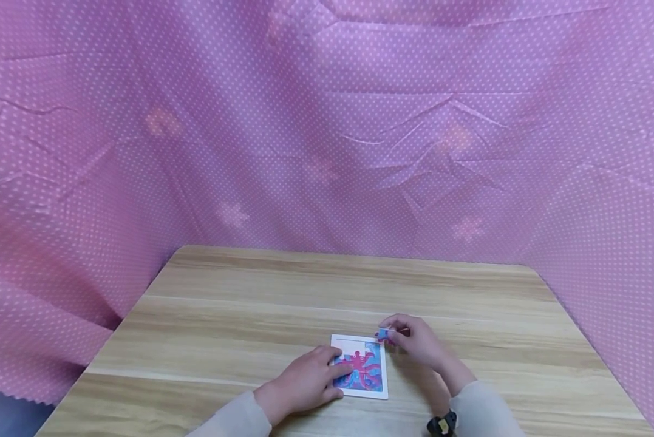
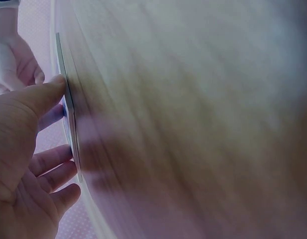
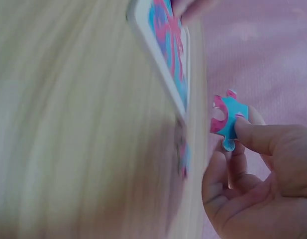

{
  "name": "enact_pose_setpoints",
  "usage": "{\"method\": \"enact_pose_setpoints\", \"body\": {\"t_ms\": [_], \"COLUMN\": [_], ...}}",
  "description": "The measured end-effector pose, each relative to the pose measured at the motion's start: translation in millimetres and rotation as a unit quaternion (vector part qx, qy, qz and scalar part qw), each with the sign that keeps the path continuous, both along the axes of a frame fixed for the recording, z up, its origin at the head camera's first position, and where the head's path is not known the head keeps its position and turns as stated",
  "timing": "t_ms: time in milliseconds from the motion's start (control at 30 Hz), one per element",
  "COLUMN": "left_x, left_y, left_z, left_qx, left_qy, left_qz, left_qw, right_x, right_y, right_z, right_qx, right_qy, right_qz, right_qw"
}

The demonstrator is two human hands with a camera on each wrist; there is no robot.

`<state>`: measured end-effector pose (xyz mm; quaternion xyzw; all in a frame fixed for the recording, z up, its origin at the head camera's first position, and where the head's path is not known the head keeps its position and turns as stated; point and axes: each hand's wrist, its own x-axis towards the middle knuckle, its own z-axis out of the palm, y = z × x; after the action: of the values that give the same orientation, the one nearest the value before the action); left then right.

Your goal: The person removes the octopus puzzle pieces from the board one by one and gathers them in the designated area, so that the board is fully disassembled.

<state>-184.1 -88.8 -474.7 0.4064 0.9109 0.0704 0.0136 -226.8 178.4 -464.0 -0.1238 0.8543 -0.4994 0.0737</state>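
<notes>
On the wooden surface [image 1: 223, 340], the left hand [image 1: 307, 376], grip spread, rests on the puzzle board [image 1: 354, 346]; at its far right corner, the right hand [image 1: 416, 340] pinches a blue-and-pink piece [image 3: 233, 107], another piece [image 3: 184, 158] lying near; beyond hangs a dotted curtain [image 1: 327, 121].

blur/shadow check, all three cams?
Head: soft shadow below the right hand; left wrist: table blurred and darkly shadowed, left hand clearer; right wrist: board soft, held piece sharper, shadow on the table.
</notes>
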Motion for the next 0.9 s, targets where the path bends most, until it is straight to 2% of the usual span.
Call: {"method": "enact_pose_setpoints", "body": {"t_ms": [133,300,567,733,900], "left_x": [0.4,0.8,0.3,0.4,1.6], "left_y": [0.5,1.0,1.3,0.3,-0.7], "left_z": [0.0,0.8,-0.7,-2.2,-2.0], "left_qx": [-0.003,-0.005,-0.006,-0.005,-0.004], "left_qy": [-0.001,0.0,0.0,0.01,0.011], "left_qz": [0.003,0.005,0.006,0.001,0.0], "left_qw": [1.0,1.0,1.0,0.9999,0.9999], "right_x": [-0.2,-0.9,-2.9,-3.2,-2.6], "right_y": [18,38,54,54,54], "right_z": [1.5,0.7,-5.6,-10.2,-13.1], "right_qx": [0.002,0.032,0.049,0.097,0.136], "right_qy": [-0.003,-0.003,-0.026,-0.008,0.01], "right_qz": [-0.019,-0.053,-0.079,-0.124,-0.148], "right_qw": [0.9998,0.9981,0.9953,0.9876,0.9796]}}
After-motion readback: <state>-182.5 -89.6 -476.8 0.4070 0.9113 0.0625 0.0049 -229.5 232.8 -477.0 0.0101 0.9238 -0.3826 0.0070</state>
